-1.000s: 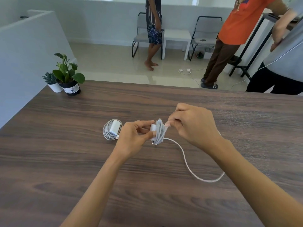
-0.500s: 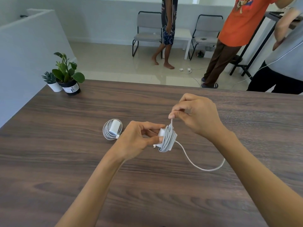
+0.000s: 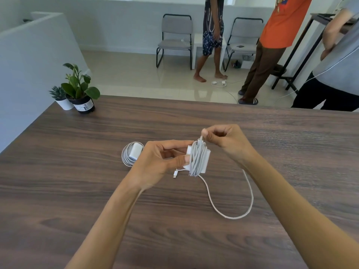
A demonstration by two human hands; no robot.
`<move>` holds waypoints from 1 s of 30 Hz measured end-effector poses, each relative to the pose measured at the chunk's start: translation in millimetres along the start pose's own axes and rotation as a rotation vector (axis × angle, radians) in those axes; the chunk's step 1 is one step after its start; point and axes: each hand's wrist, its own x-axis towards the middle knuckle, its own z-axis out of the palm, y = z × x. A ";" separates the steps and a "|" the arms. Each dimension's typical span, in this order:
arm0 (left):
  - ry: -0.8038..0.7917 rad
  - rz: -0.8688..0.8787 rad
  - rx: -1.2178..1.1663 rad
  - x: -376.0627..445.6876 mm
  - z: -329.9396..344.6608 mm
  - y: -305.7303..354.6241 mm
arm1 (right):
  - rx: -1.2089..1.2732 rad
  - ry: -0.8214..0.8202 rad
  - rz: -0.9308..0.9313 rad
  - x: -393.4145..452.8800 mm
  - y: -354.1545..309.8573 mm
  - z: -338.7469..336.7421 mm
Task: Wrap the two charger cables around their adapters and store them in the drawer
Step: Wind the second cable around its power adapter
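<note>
Nearest the camera: two bare forearms reaching over a dark wood-grain table [image 3: 58, 200]; loose loop of white cable [image 3: 250, 200] lying on the tabletop, running from the wound bundle down and back up behind the right wrist

Mid-table, held above the surface: white adapter [image 3: 207, 156] with many turns of cable wound round its middle; left hand [image 3: 161, 162] clamped on the adapter's left side, thumb and fingers curled against it; short cable end with connector [image 3: 175, 174] hanging just below the left thumb; right hand [image 3: 225, 138] directly above the bundle, thumb and fingertips pinched together on the cable where it leaves the top of the winding, strand taut between pinch and bundle

Just left of the left hand, resting on the table: second adapter [image 3: 135, 151], white, sitting on its own coiled cable [image 3: 126, 157], partly hidden by the left hand

Far left corner of the table: leafy plant in black pot [image 3: 84, 104], small succulent in white pot [image 3: 65, 102] touching beside it

Beyond the table edge: pale tiled floor [image 3: 136, 78]; two grey chairs [image 3: 175, 35] against the far wall; three persons standing, seen from the shoulders down; further white chargers and cables [image 3: 219, 83] lying on the floor; drawer not visible
</note>
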 end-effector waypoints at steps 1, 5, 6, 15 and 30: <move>-0.004 -0.003 -0.001 -0.1 -0.1 -0.6 | 0.027 -0.002 0.027 -1.4 2.8 1.7; -0.039 -0.051 0.061 1.5 -2.9 -4.0 | -0.013 0.109 -0.048 -2.4 4.0 2.8; -0.065 -0.067 0.089 2.1 -3.0 -4.4 | -0.041 0.119 -0.076 -1.6 2.2 2.0; -0.076 -0.023 0.174 6.7 0.1 -1.2 | -0.071 0.094 -0.088 5.0 2.7 5.0; 0.469 -0.028 -0.260 28.6 -1.8 -13.2 | -0.382 0.234 -0.055 -49.8 32.0 52.1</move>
